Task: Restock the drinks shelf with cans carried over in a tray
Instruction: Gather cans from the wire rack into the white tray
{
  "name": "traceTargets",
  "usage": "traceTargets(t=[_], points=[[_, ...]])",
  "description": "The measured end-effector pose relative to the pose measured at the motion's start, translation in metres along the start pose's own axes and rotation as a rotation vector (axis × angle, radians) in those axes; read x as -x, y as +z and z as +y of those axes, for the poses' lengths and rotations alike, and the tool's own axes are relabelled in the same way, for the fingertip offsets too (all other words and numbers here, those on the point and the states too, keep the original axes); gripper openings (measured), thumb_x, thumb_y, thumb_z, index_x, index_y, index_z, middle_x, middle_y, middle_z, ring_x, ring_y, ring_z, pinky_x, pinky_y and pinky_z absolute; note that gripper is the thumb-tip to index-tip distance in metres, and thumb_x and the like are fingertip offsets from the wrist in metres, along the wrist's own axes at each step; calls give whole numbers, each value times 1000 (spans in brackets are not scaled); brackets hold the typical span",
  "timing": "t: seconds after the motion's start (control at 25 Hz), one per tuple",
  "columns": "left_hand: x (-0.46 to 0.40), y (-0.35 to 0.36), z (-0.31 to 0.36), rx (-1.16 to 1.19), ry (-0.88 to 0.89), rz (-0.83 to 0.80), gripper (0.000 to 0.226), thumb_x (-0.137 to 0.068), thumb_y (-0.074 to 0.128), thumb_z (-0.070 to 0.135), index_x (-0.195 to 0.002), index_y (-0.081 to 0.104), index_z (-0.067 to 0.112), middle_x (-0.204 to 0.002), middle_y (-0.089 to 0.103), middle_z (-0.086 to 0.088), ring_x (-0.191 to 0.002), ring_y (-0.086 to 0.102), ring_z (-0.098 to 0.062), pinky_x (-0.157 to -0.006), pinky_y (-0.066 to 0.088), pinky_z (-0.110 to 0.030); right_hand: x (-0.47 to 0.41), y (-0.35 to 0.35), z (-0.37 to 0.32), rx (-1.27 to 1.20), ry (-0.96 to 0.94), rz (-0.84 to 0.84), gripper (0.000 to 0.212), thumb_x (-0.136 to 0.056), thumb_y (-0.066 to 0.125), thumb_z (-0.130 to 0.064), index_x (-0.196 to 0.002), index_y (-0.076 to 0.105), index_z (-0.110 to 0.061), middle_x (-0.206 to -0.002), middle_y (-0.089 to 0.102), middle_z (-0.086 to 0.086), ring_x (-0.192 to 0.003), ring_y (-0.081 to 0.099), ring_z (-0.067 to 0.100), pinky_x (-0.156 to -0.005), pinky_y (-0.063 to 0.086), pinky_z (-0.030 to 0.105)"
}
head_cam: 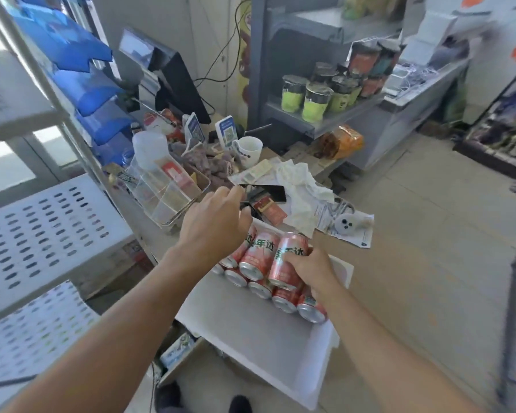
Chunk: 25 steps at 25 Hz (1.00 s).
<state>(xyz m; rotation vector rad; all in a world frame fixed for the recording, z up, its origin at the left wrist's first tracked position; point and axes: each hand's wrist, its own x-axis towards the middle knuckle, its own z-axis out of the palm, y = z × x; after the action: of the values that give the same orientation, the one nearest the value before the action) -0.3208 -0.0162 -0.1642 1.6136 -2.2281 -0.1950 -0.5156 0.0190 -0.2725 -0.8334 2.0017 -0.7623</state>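
Fingers of the right hand (pixel 312 268) wrap one red can (pixel 286 260), raised above the other cans (pixel 258 274) lying in the white tray (pixel 268 341) on the counter. Left hand (pixel 213 222) hovers at ten o'clock, loosely curled, holding nothing. Perforated shelves (pixel 42 234) at nine o'clock look bare; restocking seems barely begun.

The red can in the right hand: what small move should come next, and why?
Probably lift the red can clear of the white tray and carry it left to the perforated shelf. The right hand already grips it above the other cans, and the shelf shows free space.
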Motion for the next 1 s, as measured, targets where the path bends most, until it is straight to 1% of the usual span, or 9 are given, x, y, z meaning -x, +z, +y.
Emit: traceTargets(t=[0.08, 0.16, 0.24, 0.28, 0.44, 0.6, 0.72, 0.84, 1.0], points=[[0, 6, 1, -29, 3, -20, 31, -96, 41, 37, -120, 52, 20, -111, 60, -3, -98, 58, -24, -75, 51, -41, -2, 4, 11, 6, 50, 4, 42, -73, 78, -39, -105, 66, -15, -99, 70, 4, -84, 64, 19, -67, 51, 26], [1, 10, 0, -36, -11, -36, 31, -97, 41, 37, -120, 53, 20, -112, 60, -2, -98, 58, -23, -75, 51, -40, -3, 5, 13, 55, 70, 21, 46, -77, 75, -43, -110, 65, -13, -97, 66, 2, -77, 57, 16, -53, 36, 19], [2, 13, 0, -30, -27, -55, 31, -97, 42, 38, -120, 53, 21, -113, 61, -2, -98, 58, -23, -76, 52, -41, -7, 7, 14, 102, 87, 17, 46, -77, 73, -47, -108, 65, -14, -94, 66, 2, -69, 55, 11, -50, 33, 20], [4, 14, 0, -23, -33, -64, 31, -97, 42, 38, -120, 53, 21, -114, 61, -2, -100, 58, -23, -77, 53, -42, -9, 8, 17, 132, 87, 9, 48, -77, 73, -50, -107, 65, -14, -96, 68, 2, -71, 57, 12, -53, 36, 22], [8, 14, -1, 0, -54, -84, 32, -97, 43, 40, -123, 53, 22, -119, 60, 0, -105, 58, -22, -82, 52, -41, -14, 12, 20, 182, 61, 6, 56, -78, 71, -55, -111, 65, -10, -106, 70, 7, -93, 64, 23, -71, 43, 27], [8, 12, -4, -4, -63, -73, 31, -97, 45, 40, -122, 53, 24, -119, 61, 1, -103, 59, -21, -81, 54, -43, -10, 5, 13, 301, 19, -23, 55, -87, 63, -54, -114, 62, -7, -109, 68, 9, -100, 63, 26, -73, 38, 28], [6, 11, -6, -7, -65, -67, 31, -96, 45, 40, -121, 53, 23, -118, 62, 1, -100, 60, -21, -80, 55, -43, -6, -1, 10, 369, -53, 1, 46, -91, 59, -48, -113, 60, -8, -109, 66, 9, -104, 62, 29, -80, 46, 33], [6, 10, -6, 1, -77, -53, 29, -96, 46, 39, -119, 55, 23, -116, 63, 1, -97, 60, -19, -77, 56, -41, 4, -5, 0, 413, -291, 76, 44, -93, 57, -35, -129, 51, -10, -126, 56, 9, -115, 54, 26, -90, 43, 34], [8, 4, -11, -74, -70, 1, 28, -96, 47, 39, -116, 56, 22, -111, 64, 1, -94, 59, -20, -80, 53, -42, 22, -6, -29, 601, -668, 108, 49, -97, 52, -37, -140, 43, -15, -135, 51, 5, -123, 46, 23, -99, 42, 35]])
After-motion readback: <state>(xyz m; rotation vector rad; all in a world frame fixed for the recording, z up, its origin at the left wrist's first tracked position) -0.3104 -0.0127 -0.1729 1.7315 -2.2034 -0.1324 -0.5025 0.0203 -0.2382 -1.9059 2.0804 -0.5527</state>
